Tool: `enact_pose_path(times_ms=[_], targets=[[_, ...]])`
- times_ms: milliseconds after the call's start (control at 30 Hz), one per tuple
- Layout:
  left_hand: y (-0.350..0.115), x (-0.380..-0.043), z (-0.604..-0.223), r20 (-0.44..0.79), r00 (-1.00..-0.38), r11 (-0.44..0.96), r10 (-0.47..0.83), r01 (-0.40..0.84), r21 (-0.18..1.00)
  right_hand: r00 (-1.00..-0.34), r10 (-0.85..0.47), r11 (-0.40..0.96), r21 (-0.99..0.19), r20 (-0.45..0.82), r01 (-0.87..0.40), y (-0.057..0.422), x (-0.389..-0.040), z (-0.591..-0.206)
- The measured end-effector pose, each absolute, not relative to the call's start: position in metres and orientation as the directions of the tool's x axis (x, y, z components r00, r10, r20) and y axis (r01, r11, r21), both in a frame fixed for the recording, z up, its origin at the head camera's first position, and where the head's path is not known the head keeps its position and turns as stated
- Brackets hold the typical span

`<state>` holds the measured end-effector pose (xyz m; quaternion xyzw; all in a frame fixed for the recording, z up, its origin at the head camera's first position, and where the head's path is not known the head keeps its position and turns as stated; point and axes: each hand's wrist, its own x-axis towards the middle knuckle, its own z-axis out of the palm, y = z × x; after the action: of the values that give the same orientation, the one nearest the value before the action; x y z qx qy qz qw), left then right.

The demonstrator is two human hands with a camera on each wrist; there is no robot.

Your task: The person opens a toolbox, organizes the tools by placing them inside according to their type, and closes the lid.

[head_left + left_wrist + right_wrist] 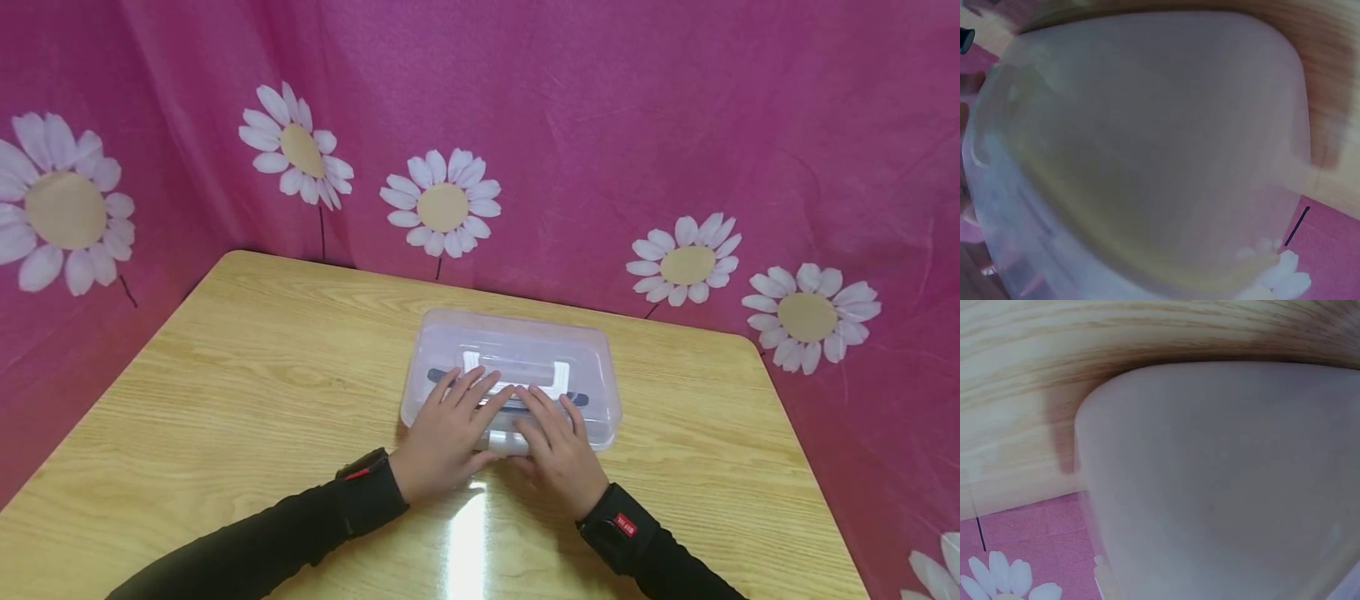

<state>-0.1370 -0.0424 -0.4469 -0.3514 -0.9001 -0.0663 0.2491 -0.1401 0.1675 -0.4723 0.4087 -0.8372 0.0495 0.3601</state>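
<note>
A translucent plastic case [517, 332] with a white carry handle [560, 377] on its lid lies flat on the table. A dark strip [577, 399] shows by the handle. My left hand [441, 440] rests over the front left of the lid, fingers spread and its thumb pointing at a white latch [498, 438]. From the other side, my right hand [558, 457] lies over the front right of the lid, fingers slightly bent, thumb low at the front. Both wrist views are filled by the case's cloudy side wall [1166, 125], with some fingers at the left wrist view's left edge.
The wood-grain table [285, 358] extends around the case on every side. Behind it hangs a pink curtain [555, 167] printed with white daisies, close to the table's back edge. A bright light reflection falls on the tabletop between the forearms.
</note>
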Motion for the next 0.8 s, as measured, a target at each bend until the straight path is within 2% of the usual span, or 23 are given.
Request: enact_pose_path(times_ms=[333, 600, 667, 800], targets=[[-0.037, -0.139, -0.449, 0.539, -0.639, 0.779, 0.550, 0.624, -0.056, -0.446, -0.611, 0.711, 0.206, 0.654, -0.673, 0.166, -0.140, -0.471], [-0.036, -0.139, -0.446, 0.523, -0.664, 0.793, 0.534, 0.608, -0.038, -0.371, -0.657, 0.651, 0.246, 0.656, -0.718, 0.169, -0.142, -0.474], [-0.035, -0.139, -0.445, 0.522, -0.664, 0.792, 0.535, 0.610, -0.035, -0.335, -0.673, 0.639, 0.291, 0.659, -0.712, 0.170, -0.142, -0.477], [-0.036, -0.139, -0.444, 0.517, -0.658, 0.781, 0.548, 0.624, -0.034, -0.221, -0.697, 0.603, 0.390, 0.682, -0.696, 0.169, -0.143, -0.483]])
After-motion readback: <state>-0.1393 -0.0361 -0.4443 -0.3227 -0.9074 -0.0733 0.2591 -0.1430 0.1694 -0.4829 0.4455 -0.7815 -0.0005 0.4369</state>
